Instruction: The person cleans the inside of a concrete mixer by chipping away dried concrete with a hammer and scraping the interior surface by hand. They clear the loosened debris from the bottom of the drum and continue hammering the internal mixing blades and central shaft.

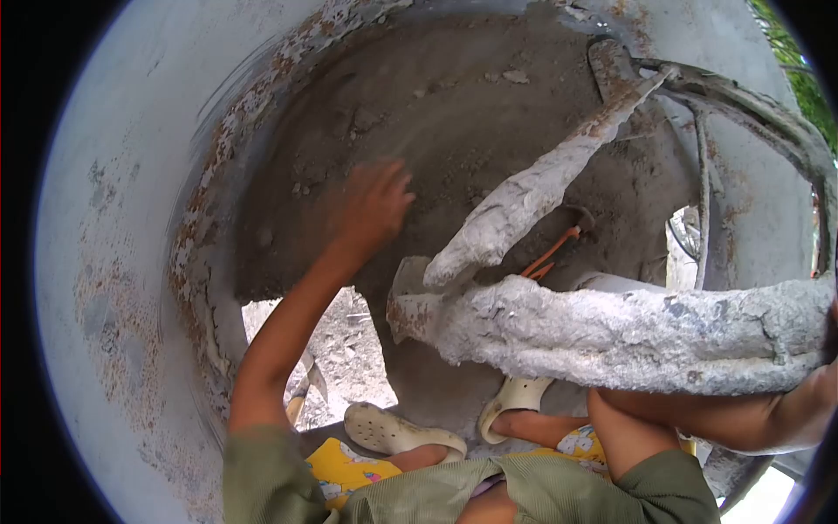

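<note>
My left hand (374, 205), smeared by motion, hangs over the dirt-coated floor (454, 96) of a round metal drum; whether it holds something, I cannot tell. At the right edge, my right hand (822, 393) is mostly cut off by the frame, its fingers hidden, beside the end of a thick crusted bar (628, 336). That bar lies across the drum in front of me. Another crusted arm (532, 205) slants from the upper right towards it. Behind them rests a tool with an orange handle (552, 253), partly covered by the bar.
The drum's pale, rust-spotted wall (113, 262) curves around on the left. A square opening (349, 358) in the floor shows bright rubble and a wooden-handled tool (301, 393) below. My feet in cream clogs (401, 432) stand near it. A curved metal bar (742, 96) runs along the upper right.
</note>
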A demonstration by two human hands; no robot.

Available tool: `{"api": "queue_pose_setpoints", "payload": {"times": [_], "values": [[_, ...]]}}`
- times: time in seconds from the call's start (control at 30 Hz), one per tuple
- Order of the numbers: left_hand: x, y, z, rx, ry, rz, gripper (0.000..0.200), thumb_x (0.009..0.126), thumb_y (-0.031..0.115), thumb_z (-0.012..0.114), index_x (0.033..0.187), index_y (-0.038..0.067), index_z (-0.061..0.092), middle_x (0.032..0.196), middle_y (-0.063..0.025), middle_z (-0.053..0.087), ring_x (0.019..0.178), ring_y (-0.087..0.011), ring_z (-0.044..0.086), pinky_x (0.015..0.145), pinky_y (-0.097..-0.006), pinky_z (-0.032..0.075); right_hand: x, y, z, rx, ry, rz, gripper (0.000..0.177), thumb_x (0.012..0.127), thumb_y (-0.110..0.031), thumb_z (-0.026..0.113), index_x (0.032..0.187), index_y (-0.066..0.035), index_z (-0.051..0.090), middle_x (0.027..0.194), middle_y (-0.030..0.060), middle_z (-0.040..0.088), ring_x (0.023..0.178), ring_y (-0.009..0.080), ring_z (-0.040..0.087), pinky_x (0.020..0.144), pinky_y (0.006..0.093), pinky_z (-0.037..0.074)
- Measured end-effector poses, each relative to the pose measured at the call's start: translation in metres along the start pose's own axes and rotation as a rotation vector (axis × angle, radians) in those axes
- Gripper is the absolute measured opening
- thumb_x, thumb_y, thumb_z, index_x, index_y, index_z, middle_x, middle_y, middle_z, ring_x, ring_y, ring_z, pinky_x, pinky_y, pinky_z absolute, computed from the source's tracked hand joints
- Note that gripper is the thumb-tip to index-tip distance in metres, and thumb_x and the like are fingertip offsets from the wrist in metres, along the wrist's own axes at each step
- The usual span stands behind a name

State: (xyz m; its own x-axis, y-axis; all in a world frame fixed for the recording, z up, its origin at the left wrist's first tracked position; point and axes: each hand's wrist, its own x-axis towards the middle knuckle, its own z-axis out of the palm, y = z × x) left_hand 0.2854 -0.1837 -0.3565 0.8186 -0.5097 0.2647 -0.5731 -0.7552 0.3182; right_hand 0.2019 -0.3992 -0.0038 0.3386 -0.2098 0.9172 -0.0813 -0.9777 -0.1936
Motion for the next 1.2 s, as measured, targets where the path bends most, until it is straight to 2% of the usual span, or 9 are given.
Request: {"api": "queue_pose_setpoints", "payload": {"times": [0.07, 0.13, 0.27, 0.43, 0.57, 0.63, 0.73, 0.93, 1.2], "values": [[0.058, 0.001, 0.043, -0.281, 0.053, 0.198, 0.031, 0.084, 0.026, 0.048, 0.109, 0.008, 0.051, 0.119, -0.0084, 0.047, 0.117, -0.0262, 0.037, 0.098, -0.0454, 0.024, 0.0, 0.003, -0.002, 0.032, -0.001, 0.0, 0.045, 0.08, -0.032, 0.056, 0.05, 0.002, 0.053, 0.059, 0.0165, 0.056, 0.056, 0.0186, 0.049, 0.053, 0.0246, 0.038], [0.112, -0.001, 0.081, -0.426, -0.019, 0.183, 0.033, 0.086, 0.031, 0.043, 0.107, 0.007, 0.053, 0.12, -0.0053, 0.047, 0.119, -0.0235, 0.035, 0.101, -0.0448, 0.02, 0.0, 0.007, -0.006, 0.037, -0.01, -0.022, 0.045, 0.08, -0.032, 0.057, 0.05, 0.002, 0.053, 0.06, 0.017, 0.056, 0.057, 0.0191, 0.05, 0.054, 0.0246, 0.039], [0.176, -0.008, 0.14, -0.4, -0.207, 0.301, 0.042, 0.089, 0.037, 0.033, 0.117, 0.01, 0.047, 0.128, -0.0038, 0.04, 0.124, -0.0221, 0.028, 0.103, -0.0413, 0.015, 0.002, 0.017, -0.008, -0.075, -0.027, -0.094, 0.044, 0.075, -0.043, 0.056, 0.071, 0.0, 0.049, 0.064, 0.0163, 0.055, 0.059, 0.0201, 0.052, 0.055, 0.0274, 0.041], [0.203, 0.025, 0.159, -0.272, -0.289, 0.617, 0.049, 0.089, 0.042, 0.028, 0.126, 0.011, 0.038, 0.132, -0.0022, 0.035, 0.128, -0.0207, 0.02, 0.105, -0.0379, 0.012, 0.002, 0.04, -0.019, -0.163, -0.039, -0.236, 0.063, 0.068, -0.056, 0.055, 0.098, -0.001, 0.044, 0.07, 0.0154, 0.054, 0.062, 0.0214, 0.053, 0.057, 0.0309, 0.044], [0.195, 0.076, 0.159, -0.321, -0.38, 0.87, 0.047, 0.088, 0.037, 0.031, 0.126, 0.01, 0.037, 0.132, -0.0041, 0.035, 0.125, -0.0218, 0.026, 0.103, -0.0374, 0.017, 0.024, 0.068, -0.048, -0.256, -0.284, -0.705, 0.087, 0.063, -0.067, 0.054, 0.119, -0.002, 0.04, 0.075, 0.0147, 0.052, 0.064, 0.0225, 0.055, 0.057, 0.0338, 0.047], [0.187, 0.094, 0.156, -0.511, -0.509, 0.915, 0.046, 0.087, 0.033, 0.033, 0.126, 0.01, 0.036, 0.131, -0.0059, 0.036, 0.122, -0.0219, 0.031, 0.102, -0.0372, 0.02, 0.002, 0.05, -0.028, -0.16, -0.021, -0.31, 0.072, 0.072, -0.061, 0.05, 0.106, 0.002, 0.051, 0.072, 0.0162, 0.054, 0.063, 0.0227, 0.055, 0.057, 0.0341, 0.047], [0.174, 0.1, 0.135, -0.733, -0.698, 0.771, 0.039, 0.084, 0.027, 0.039, 0.117, 0.009, 0.047, 0.122, -0.0087, 0.046, 0.112, -0.023, 0.042, 0.096, -0.0382, 0.03, 0.0, 0.031, -0.004, -0.131, 0.056, -0.242, 0.059, 0.082, -0.049, 0.044, 0.079, 0.008, 0.059, 0.069, 0.0207, 0.057, 0.066, 0.0244, 0.057, 0.058, 0.0366, 0.047], [0.14, 0.057, 0.141, -0.852, -0.38, 1.089, 0.015, 0.078, 0.015, 0.052, 0.078, 0.005, 0.063, 0.091, -0.0085, 0.06, 0.094, -0.0258, 0.053, 0.08, -0.0395, 0.04, 0.001, 0.026, -0.001, -0.22, 0.061, -0.176, 0.06, 0.082, -0.049, 0.044, 0.076, 0.009, 0.059, 0.069, 0.021, 0.058, 0.066, 0.0247, 0.057, 0.059, 0.0368, 0.046], [0.036, -0.047, 0.061, -0.777, -0.524, 0.879, 0.008, 0.071, 0.013, 0.06, 0.075, 0.007, 0.063, 0.091, -0.0064, 0.058, 0.098, -0.0271, 0.051, 0.084, -0.0428, 0.039, 0.002, 0.014, 0.002, -0.282, 0.053, -0.114, 0.06, 0.082, -0.049, 0.045, 0.073, 0.009, 0.058, 0.069, 0.0214, 0.058, 0.068, 0.0251, 0.057, 0.06, 0.037, 0.046]]}}
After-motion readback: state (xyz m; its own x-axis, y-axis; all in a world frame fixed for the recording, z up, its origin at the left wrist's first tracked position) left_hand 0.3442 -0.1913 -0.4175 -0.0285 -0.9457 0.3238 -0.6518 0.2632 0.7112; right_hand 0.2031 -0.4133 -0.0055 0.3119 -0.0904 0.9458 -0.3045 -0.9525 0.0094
